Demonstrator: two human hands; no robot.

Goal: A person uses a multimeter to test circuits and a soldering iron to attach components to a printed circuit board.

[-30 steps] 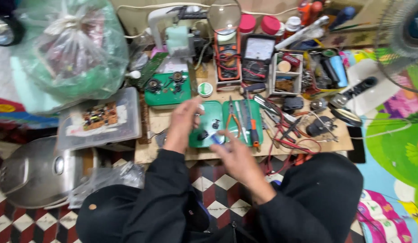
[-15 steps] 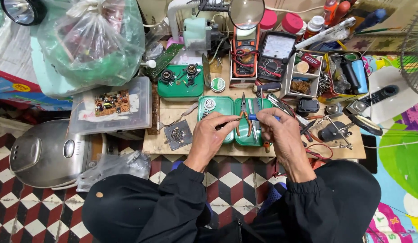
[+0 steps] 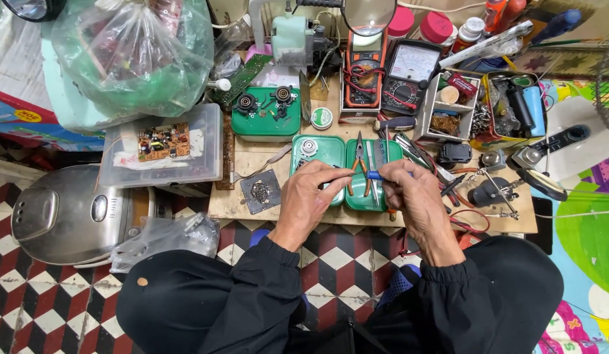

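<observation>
My left hand (image 3: 309, 195) and my right hand (image 3: 409, 195) meet over two green trays (image 3: 330, 149) on a low wooden board (image 3: 252, 206). The right hand grips a thin tool with a blue handle (image 3: 375, 175), its tip pointing left toward the left fingers. The left fingers are closed around something small and dark that I cannot make out. Orange-handled pliers (image 3: 359, 157) lie in the tray just beyond the hands. A small black square pad (image 3: 259, 191) with a metal clump sits left of my left hand.
Two multimeters (image 3: 390, 72) stand at the back, beside a green tray of parts (image 3: 266, 115). A clear box with a circuit board (image 3: 161, 145), a tied plastic bag (image 3: 130, 56) and a silver rice cooker (image 3: 71, 213) lie left. Cluttered tool boxes (image 3: 488, 108) sit right.
The view has moved closer and steadied. My hands have come together over the green trays, and the right hand now holds the blue-handled tool against the left fingers.
</observation>
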